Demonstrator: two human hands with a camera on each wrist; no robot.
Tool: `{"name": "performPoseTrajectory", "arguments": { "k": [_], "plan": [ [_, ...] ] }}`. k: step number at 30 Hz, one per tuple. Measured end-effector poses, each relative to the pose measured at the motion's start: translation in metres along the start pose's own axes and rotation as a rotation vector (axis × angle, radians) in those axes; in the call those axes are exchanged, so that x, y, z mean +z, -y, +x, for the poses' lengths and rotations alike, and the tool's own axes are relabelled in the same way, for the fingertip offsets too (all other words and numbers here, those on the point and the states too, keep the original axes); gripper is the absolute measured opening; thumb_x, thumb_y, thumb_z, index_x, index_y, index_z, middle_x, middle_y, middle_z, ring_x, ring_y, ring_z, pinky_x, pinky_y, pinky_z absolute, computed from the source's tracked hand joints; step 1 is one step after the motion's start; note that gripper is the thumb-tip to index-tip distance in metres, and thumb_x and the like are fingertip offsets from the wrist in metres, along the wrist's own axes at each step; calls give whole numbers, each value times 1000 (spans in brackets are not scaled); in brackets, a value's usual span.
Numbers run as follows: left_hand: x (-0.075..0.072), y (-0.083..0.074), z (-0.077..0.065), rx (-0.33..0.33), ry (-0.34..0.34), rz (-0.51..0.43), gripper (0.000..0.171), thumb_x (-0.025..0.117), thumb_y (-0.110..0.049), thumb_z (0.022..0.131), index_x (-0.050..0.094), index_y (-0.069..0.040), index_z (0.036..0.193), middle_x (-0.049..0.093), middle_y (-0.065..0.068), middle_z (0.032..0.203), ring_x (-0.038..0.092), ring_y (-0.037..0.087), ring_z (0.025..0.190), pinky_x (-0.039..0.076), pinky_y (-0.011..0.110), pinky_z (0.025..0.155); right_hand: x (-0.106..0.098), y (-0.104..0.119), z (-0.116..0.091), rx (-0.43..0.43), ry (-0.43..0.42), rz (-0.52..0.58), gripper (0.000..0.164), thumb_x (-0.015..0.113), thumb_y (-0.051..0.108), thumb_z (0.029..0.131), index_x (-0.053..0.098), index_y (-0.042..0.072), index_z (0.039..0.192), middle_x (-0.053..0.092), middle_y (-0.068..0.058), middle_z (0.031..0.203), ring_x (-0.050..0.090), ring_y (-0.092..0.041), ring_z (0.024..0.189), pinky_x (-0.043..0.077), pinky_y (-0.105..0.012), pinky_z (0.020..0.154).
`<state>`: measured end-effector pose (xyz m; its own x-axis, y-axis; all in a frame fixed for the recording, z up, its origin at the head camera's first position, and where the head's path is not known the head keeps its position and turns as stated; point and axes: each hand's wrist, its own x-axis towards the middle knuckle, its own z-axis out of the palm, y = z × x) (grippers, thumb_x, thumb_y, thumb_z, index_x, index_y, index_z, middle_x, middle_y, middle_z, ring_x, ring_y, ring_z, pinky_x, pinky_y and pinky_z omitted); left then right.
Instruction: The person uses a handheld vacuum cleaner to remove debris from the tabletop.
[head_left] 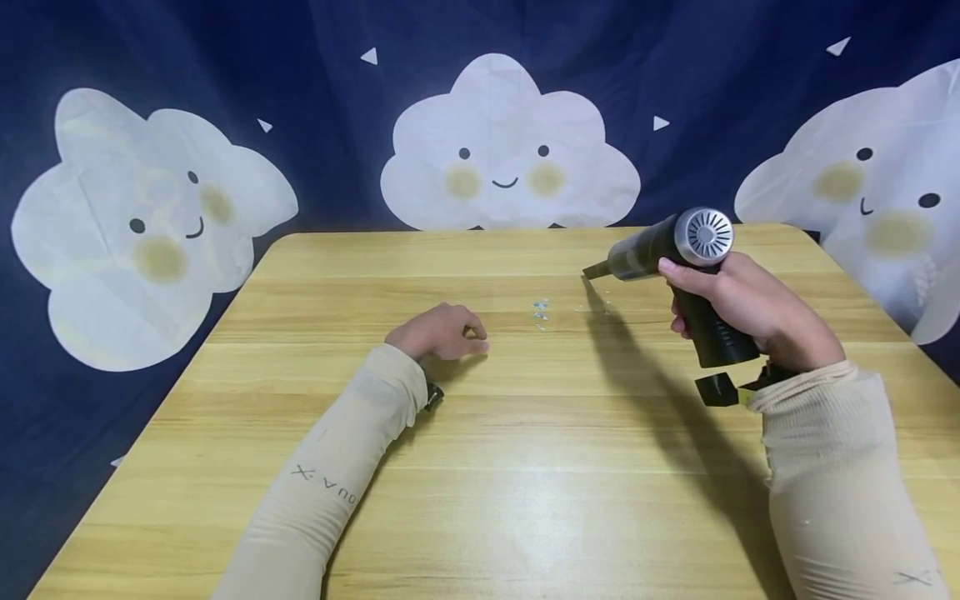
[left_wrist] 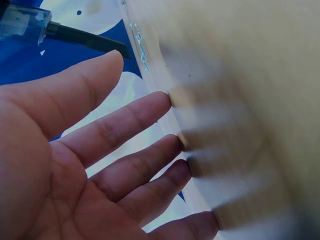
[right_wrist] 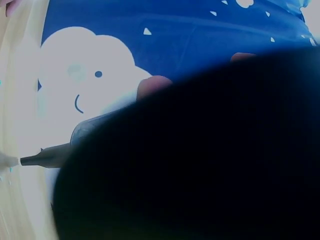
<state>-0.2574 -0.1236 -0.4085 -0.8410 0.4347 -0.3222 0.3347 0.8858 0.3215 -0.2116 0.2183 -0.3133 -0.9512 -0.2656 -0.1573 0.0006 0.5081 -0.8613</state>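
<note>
My right hand (head_left: 757, 304) grips the handle of a black handheld vacuum cleaner (head_left: 648, 250) with a round silver vent at its back. Its narrow nozzle (head_left: 597, 270) points left and down, close to the tabletop. Small bluish scraps (head_left: 540, 310) lie on the wood left of the nozzle, with a few pale bits beside its shadow. My left hand (head_left: 438, 331) rests on the table left of the scraps, holding nothing. In the left wrist view its relaxed fingers (left_wrist: 135, 120) touch the wood. The vacuum's dark body (right_wrist: 200, 160) blocks much of the right wrist view.
A light wooden table (head_left: 480, 467) with rounded far corners lies under both hands. Behind it hangs a dark blue curtain (head_left: 322, 100) printed with smiling white clouds. A black wrist strap (head_left: 772, 377) sits at my right cuff.
</note>
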Motion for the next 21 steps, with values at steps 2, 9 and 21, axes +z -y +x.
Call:
{"name": "performPoseTrajectory", "arguments": {
  "k": [2,9,21],
  "plan": [
    [0,0,0,-1,1,-1,34,56,-36,96,63,-16,122,62,5,124,54,23,109,46,42,95,-1,0,0,-8,-2,-5,50,48,48,96,43,4,119,58,-10,73,62,-24,63,53,-39,58],
    [-1,-1,-2,-10,6,-8,33,56,-35,96,63,-16,122,62,5,122,55,23,105,47,42,92,-6,-3,-1,-93,-36,-19,45,43,41,100,40,2,121,58,-12,72,63,-25,60,55,-38,57],
    [0,1,0,0,3,-5,33,56,-35,96,64,-16,121,62,5,121,55,23,104,47,42,91,-9,0,-4,-111,-57,8,44,48,40,99,38,13,132,57,-15,73,61,-29,58,55,-42,54]
  ]
}}
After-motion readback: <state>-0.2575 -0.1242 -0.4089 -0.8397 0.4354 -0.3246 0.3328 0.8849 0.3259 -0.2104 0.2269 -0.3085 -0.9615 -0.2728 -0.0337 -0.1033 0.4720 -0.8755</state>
